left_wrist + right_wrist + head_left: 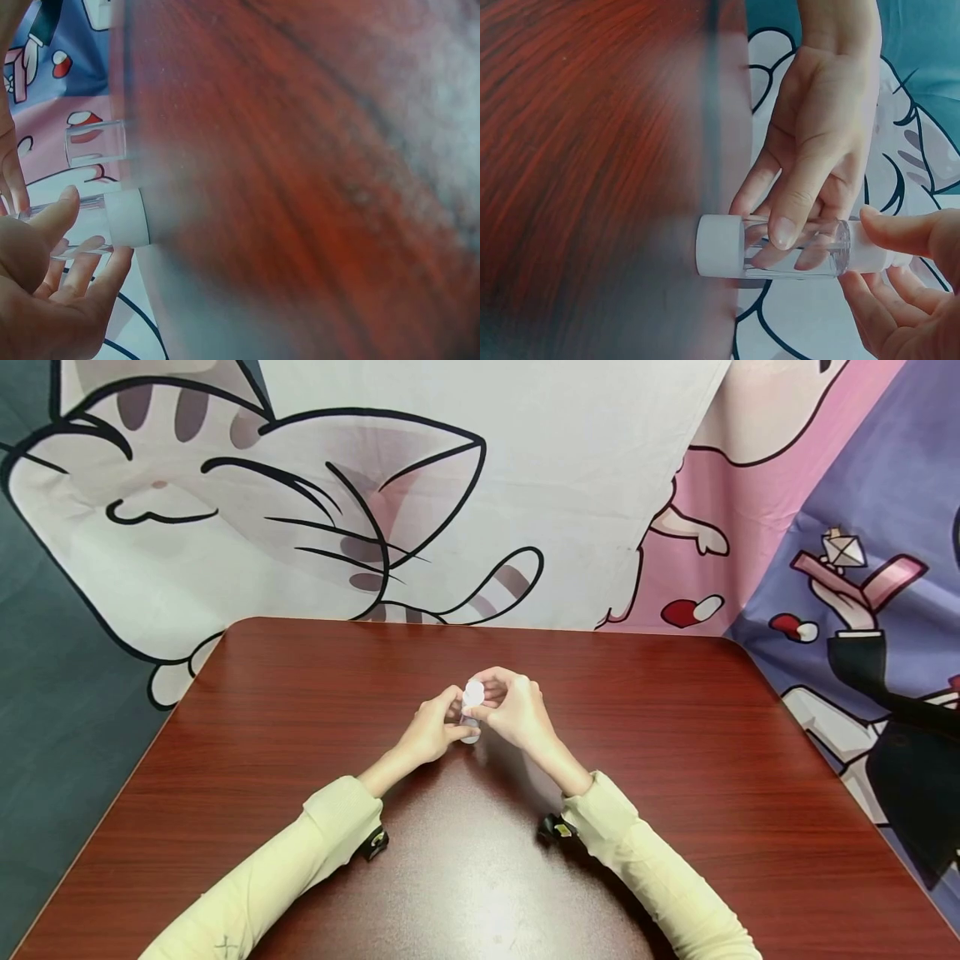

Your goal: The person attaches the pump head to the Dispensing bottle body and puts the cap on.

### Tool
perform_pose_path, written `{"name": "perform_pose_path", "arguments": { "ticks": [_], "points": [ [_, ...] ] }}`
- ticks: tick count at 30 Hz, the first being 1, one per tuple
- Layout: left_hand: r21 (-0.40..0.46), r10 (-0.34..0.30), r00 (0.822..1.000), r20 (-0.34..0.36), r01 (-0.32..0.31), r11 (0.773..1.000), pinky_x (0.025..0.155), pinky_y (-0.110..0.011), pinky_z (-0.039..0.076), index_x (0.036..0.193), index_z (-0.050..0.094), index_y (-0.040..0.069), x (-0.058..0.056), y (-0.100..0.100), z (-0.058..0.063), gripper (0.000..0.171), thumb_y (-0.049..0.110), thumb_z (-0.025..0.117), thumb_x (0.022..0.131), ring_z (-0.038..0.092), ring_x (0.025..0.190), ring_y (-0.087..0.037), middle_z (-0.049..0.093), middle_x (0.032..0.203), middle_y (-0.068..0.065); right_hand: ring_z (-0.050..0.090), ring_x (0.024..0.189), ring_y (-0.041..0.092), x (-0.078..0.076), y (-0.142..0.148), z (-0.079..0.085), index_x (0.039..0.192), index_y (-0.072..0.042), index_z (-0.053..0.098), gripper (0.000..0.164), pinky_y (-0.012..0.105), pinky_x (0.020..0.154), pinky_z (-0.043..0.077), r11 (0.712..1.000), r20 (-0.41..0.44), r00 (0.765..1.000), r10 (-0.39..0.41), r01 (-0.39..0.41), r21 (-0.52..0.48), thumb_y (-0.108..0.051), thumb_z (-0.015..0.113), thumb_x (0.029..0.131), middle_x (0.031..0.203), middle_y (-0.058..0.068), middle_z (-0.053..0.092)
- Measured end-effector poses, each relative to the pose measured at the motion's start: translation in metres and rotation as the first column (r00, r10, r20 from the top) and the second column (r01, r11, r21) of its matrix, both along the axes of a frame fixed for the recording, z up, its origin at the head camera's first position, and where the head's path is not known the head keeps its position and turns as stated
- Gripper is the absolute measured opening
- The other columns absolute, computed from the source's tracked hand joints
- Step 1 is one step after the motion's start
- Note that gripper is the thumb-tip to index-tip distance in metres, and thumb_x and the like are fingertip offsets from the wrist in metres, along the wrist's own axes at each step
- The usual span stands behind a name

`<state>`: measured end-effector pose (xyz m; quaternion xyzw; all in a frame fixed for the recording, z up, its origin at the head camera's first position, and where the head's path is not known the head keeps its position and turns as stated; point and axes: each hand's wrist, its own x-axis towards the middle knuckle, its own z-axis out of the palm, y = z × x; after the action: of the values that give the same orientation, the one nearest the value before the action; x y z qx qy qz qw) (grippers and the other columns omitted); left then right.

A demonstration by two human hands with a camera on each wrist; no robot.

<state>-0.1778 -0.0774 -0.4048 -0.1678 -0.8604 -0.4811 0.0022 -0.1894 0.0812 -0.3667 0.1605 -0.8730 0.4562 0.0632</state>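
Observation:
A small clear bottle (829, 259) with a white band (721, 246) at its lower end stands upright on the table in the right wrist view. Its white top (473, 692) faces up in the head view. My left hand (427, 727) grips the clear body, thumb on one side and fingers on the other. At the top, my right hand (516, 710) pinches the white upper part (866, 247) between thumb and fingers. The left wrist view also shows a clear, open-looking cylinder (96, 144) standing on the table beyond the bottle; the head view does not show it plainly.
The brown wooden table (300, 710) spreads around both hands, with its far edge beyond them. Behind it hangs a cloth (585, 485) printed with cartoon figures. Each wrist carries a small black camera (557, 828) under the sleeve cuff.

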Motion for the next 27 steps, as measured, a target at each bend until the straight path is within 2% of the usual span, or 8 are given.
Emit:
{"name": "perform_pose_path", "arguments": {
  "ticks": [4, 12, 27],
  "points": [
    [0.007, -0.004, 1.000, 0.012, 0.004, 1.000, 0.086, -0.042, 0.056, 0.101, 0.052, 0.005, -0.0008, 0.0006, -0.0001, 0.033, 0.008, 0.077, 0.080, 0.068, 0.099, -0.029, 0.068, 0.102, -0.013, 0.072, 0.080, 0.017, -0.0018, 0.0003, 0.0005, 0.099, -0.007, 0.069, 0.034, 0.024, 0.070, 0.059, 1.000, -0.001, 1.000, 0.003, -0.003, 0.010, -0.006, 0.085, 0.068, 0.090, 0.009, 0.074],
    [0.006, -0.013, 1.000, 0.016, 0.013, 1.000, 0.087, -0.042, 0.055, 0.101, 0.053, 0.004, -0.0007, 0.0003, 0.0001, 0.032, 0.006, 0.076, 0.080, 0.067, 0.099, -0.030, 0.067, 0.103, -0.014, 0.072, 0.086, 0.019, -0.0029, 0.0009, 0.0045, 0.101, -0.007, 0.069, 0.037, 0.027, 0.076, 0.059, 1.000, 0.082, 0.996, 0.021, -0.023, 0.022, -0.007, 0.086, 0.068, 0.093, 0.009, 0.074],
    [0.000, -0.009, 1.000, 0.003, 0.009, 1.000, 0.081, -0.039, 0.055, 0.099, 0.052, 0.004, -0.0009, -0.0008, -0.0006, 0.033, 0.007, 0.078, 0.079, 0.068, 0.093, -0.028, 0.069, 0.097, -0.015, 0.071, 0.085, 0.019, -0.0092, 0.0099, -0.0023, 0.107, -0.008, 0.068, 0.036, 0.028, 0.075, 0.059, 0.987, 0.051, 0.986, 0.158, -0.158, 0.003, -0.007, 0.082, 0.074, 0.094, 0.009, 0.074]
  ]
}}
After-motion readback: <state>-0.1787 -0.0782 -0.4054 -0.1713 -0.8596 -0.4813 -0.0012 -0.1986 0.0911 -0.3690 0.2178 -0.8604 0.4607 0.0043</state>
